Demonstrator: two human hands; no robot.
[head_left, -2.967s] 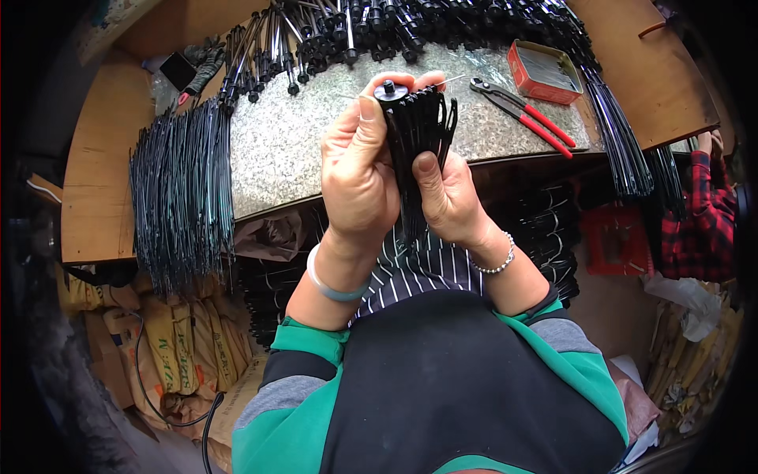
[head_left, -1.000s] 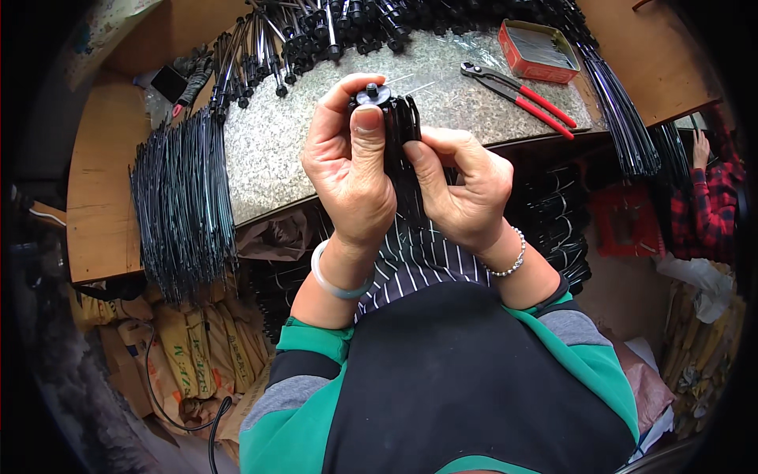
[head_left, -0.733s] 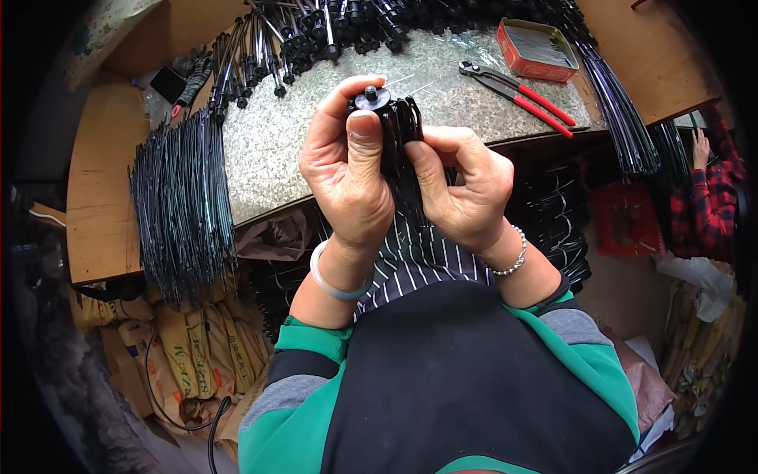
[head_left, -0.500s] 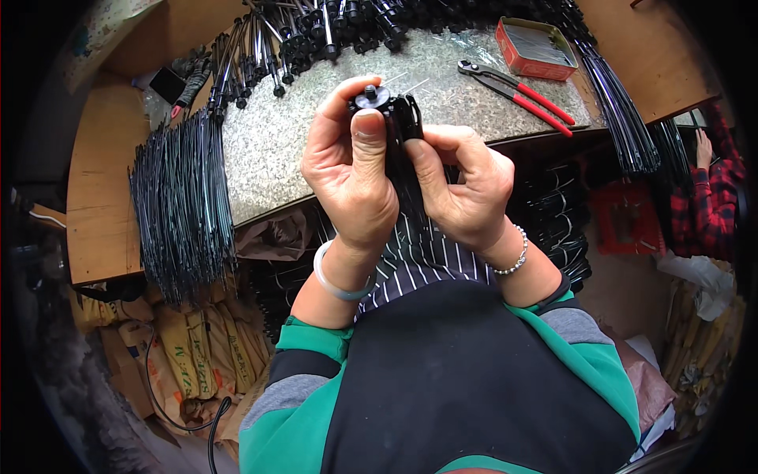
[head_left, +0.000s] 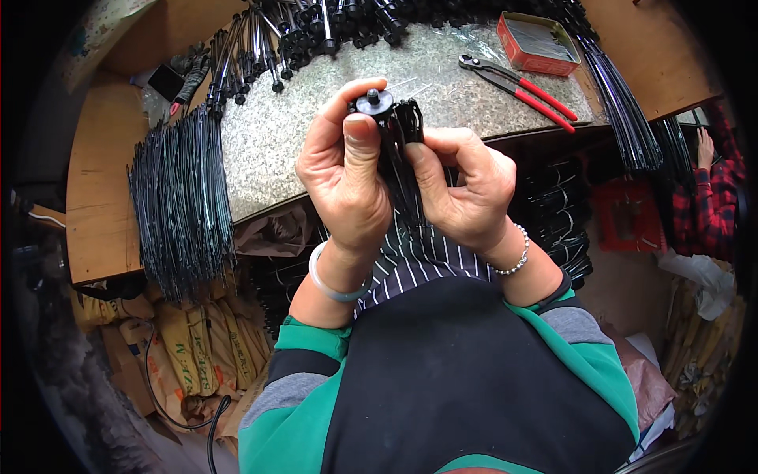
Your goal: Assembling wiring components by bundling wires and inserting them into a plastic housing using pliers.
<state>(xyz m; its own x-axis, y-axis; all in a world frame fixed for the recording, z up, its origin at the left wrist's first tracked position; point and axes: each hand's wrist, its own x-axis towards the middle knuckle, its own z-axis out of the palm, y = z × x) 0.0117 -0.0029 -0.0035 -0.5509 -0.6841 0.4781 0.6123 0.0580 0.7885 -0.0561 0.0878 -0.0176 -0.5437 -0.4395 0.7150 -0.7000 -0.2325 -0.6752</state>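
My left hand (head_left: pixel 347 170) is closed around the top of what looks like an umbrella frame (head_left: pixel 405 186), thumb in front and fingers behind. Its round black cap (head_left: pixel 373 101), with a knob in the middle, faces upward beside the thumb tip. Thin black ribs hang from there toward my lap. Against the cap's right side, my right hand (head_left: pixel 466 178) pinches the upper ends of the ribs (head_left: pixel 408 118) between thumb and forefinger. Thin pale wires (head_left: pixel 407 83) show just beyond the cap; where they attach is hidden.
On the speckled worktop (head_left: pixel 268 142) lie red-handled pincers (head_left: pixel 517 91) and a red tin (head_left: pixel 537 59) of thin metal pins. Umbrella shafts (head_left: pixel 328 28) are piled at the back. Black rib bundles (head_left: pixel 181 205) drape over the left edge. Another person's hand (head_left: pixel 705 148) shows far right.
The rib ends by the cap, a looped clump before, now stand as a broader upright bunch. My left hand has shifted slightly left; the right keeps its pinch.
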